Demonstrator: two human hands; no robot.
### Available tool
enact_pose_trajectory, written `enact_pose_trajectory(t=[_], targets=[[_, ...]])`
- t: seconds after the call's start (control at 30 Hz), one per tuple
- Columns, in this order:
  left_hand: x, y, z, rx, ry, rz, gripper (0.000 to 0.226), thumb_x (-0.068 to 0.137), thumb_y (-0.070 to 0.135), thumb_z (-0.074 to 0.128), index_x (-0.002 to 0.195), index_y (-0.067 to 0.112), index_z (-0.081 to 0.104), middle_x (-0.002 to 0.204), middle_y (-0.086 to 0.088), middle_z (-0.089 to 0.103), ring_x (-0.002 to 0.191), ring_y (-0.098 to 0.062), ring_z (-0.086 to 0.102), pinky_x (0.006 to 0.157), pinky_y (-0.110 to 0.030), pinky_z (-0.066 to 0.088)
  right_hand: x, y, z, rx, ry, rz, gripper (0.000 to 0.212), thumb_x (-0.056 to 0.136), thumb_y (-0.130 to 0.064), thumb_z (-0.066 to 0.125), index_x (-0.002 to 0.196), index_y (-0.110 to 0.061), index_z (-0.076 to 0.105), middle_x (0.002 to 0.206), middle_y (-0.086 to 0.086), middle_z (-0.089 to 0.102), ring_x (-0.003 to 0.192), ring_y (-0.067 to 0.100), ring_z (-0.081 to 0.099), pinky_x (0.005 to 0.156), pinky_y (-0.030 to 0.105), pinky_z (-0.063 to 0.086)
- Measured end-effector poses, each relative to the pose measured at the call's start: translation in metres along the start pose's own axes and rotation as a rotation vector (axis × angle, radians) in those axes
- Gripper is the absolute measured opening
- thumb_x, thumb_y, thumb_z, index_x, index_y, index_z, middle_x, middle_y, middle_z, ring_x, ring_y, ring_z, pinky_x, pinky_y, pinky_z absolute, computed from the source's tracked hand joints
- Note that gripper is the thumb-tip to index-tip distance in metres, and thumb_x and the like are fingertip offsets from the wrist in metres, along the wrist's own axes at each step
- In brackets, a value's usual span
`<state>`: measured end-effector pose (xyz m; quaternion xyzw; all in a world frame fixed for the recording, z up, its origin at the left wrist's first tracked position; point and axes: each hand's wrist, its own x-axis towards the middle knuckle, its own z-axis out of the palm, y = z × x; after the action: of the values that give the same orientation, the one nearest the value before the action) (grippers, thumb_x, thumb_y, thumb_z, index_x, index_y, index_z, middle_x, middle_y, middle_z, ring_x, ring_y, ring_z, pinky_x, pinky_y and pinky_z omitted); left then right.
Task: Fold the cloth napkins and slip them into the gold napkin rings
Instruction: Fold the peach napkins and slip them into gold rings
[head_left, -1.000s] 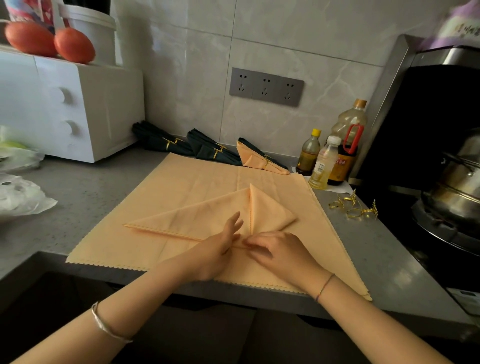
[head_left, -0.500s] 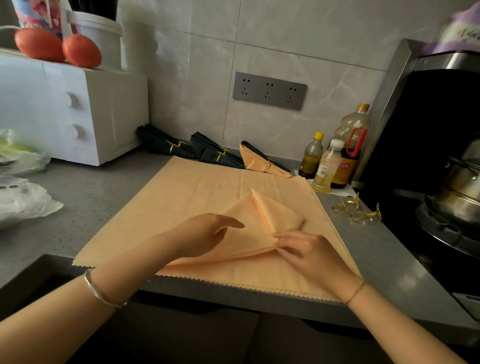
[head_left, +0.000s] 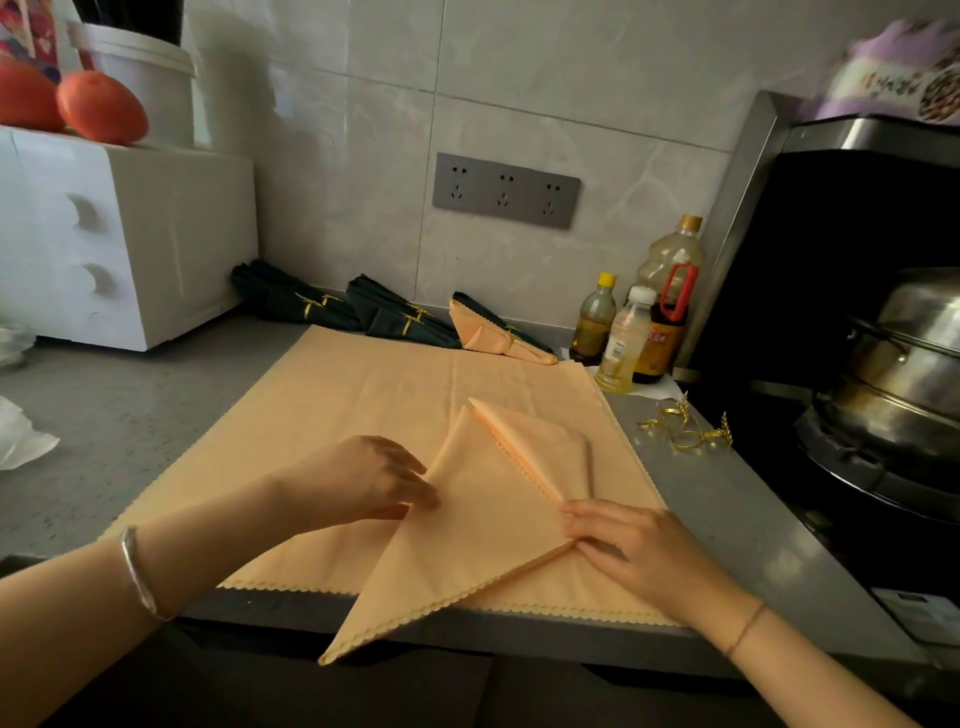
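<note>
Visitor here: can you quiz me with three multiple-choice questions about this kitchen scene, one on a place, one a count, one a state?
1. Where are the loose gold rings? A on a plate; B on the counter, right of the spread napkin; C in a drawer.
2. How many bottles stand together? A one; B three; C five.
3. The folded napkin is: A threaded through a ring; B rolled into a tube; C a pointed shape overhanging the counter edge.
Answers: B, they lie on bare counter; B, three caps show; C, its tip hangs past the edge, ringless.
</note>
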<state>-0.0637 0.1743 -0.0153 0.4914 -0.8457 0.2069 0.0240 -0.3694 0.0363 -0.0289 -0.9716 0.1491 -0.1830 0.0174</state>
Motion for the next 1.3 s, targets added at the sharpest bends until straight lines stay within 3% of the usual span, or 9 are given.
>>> enact_pose_trajectory(t=[0.13,0.2,0.27,0.37,0.5,0.63,0.93,1.2,1.3], targets=[[-0.002,-0.002,0.005,-0.143,-0.008,-0.082,0.041,0.066,0.025,0.086,0.103,0.033,0.073,0.099,0.013,0.072,0.091,-0.007,0.068,0.080,-0.021,0.052,0.000,-0.001,0.000,0.046,0.003,0.092,0.026,0.085,-0.046,0.052,0.092,-0.032,0.073,0.114,-0.024,0.061,0.091,-0.013,0.054,0.084,-0.008,0.031],[-0.001,-0.006,0.008,-0.274,-0.012,-0.211,0.033,0.081,0.022,0.074,0.110,0.036,0.070,0.107,0.013,0.068,0.099,-0.007,0.063,0.085,-0.019,0.047,0.002,0.001,0.003,0.088,0.028,0.167,0.030,0.082,-0.050,0.051,0.094,-0.032,0.073,0.115,-0.032,0.053,0.092,-0.016,0.053,0.082,-0.006,0.033],[0.000,-0.006,0.011,-0.409,-0.017,-0.392,0.024,0.089,0.040,0.057,0.107,0.033,0.071,0.105,0.013,0.065,0.097,-0.003,0.059,0.082,-0.016,0.045,0.005,0.002,0.005,0.149,0.040,0.237,0.028,0.081,-0.048,0.055,0.093,-0.031,0.073,0.114,-0.034,0.052,0.093,-0.018,0.053,0.085,0.001,0.041],[0.010,-0.003,0.013,-0.637,0.127,-0.596,0.059,0.073,0.075,0.044,0.082,0.022,0.070,0.077,0.017,0.061,0.077,0.002,0.056,0.065,-0.010,0.041,0.011,0.001,0.007,0.206,0.077,0.299,0.010,0.082,-0.036,0.066,0.090,-0.032,0.070,0.109,-0.030,0.058,0.089,-0.011,0.058,0.080,0.007,0.048],[0.031,-0.009,0.021,-0.775,0.015,-0.791,0.027,0.080,0.051,0.065,0.091,0.027,0.061,0.078,0.010,0.062,0.069,-0.003,0.054,0.063,-0.014,0.040,0.020,0.002,0.007,0.340,0.085,0.376,0.025,0.077,-0.030,0.072,0.090,-0.043,0.055,0.097,-0.018,0.061,0.078,0.003,0.060,0.068,0.020,0.053],[0.046,-0.013,0.028,-0.807,-0.064,-0.916,0.034,0.084,0.043,0.068,0.110,0.023,0.061,0.083,0.007,0.062,0.074,-0.007,0.055,0.066,-0.019,0.044,0.040,0.014,0.007,0.448,0.097,0.417,0.034,0.078,-0.016,0.071,0.099,-0.037,0.054,0.095,-0.011,0.053,0.076,0.009,0.053,0.066,0.016,0.045],[0.075,-0.017,0.034,-0.735,-0.090,-0.957,0.035,0.088,0.037,0.064,0.117,0.018,0.060,0.095,0.005,0.057,0.087,-0.012,0.051,0.067,-0.019,0.039,0.103,0.073,0.039,0.537,0.118,0.664,0.026,0.091,-0.021,0.056,0.117,-0.022,0.054,0.119,-0.005,0.054,0.115,0.012,0.050,0.096,0.024,0.038],[0.095,-0.038,0.035,-0.666,-0.011,-1.079,0.027,0.094,0.022,0.051,0.120,0.025,0.058,0.116,0.001,0.062,0.105,-0.017,0.056,0.084,-0.026,0.044,0.093,0.063,0.024,0.782,0.228,0.634,0.025,0.083,-0.018,0.070,0.101,-0.027,0.056,0.064,-0.002,0.062,0.058,0.006,0.057,0.060,0.022,0.043],[0.105,-0.042,0.040,-0.652,0.001,-1.054,0.025,0.096,0.021,0.050,0.118,0.029,0.059,0.117,0.002,0.061,0.108,-0.017,0.056,0.087,-0.026,0.043,0.091,0.058,0.027,0.828,0.238,0.610,0.025,0.084,-0.020,0.069,0.104,-0.028,0.056,0.060,-0.003,0.062,0.057,0.006,0.057,0.061,0.021,0.041]])
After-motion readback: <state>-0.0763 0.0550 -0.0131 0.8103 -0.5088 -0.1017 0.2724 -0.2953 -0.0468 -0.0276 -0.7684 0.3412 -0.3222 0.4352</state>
